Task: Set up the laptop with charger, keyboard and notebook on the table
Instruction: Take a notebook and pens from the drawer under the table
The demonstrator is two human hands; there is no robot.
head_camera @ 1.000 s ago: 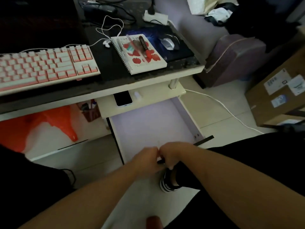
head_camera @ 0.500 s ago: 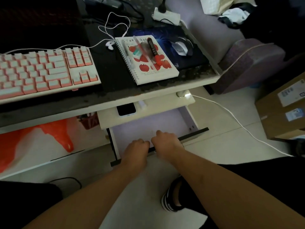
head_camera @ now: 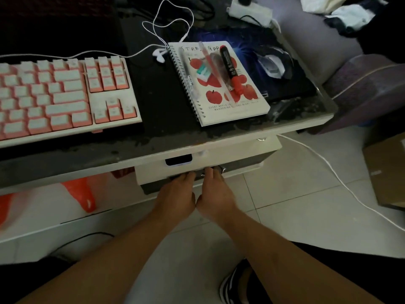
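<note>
Drawer point(head_camera: 241, 164) front is pressed by left hand point(head_camera: 176, 197) and right hand point(head_camera: 215, 194), fingers flat, clamped on nothing; even pressure is advised beneath tabletop point(head_camera: 153, 148).

Dim room. White tiled floor point(head_camera: 295, 200); purple upholstered seat point(head_camera: 368, 88) right; cardboard box point(head_camera: 388, 172) at edge.

Both hands point(head_camera: 195, 194) against drawer front point(head_camera: 241, 164), keyboard point(head_camera: 61, 95), notebook point(head_camera: 221, 84) on table point(head_camera: 157, 137)
</note>
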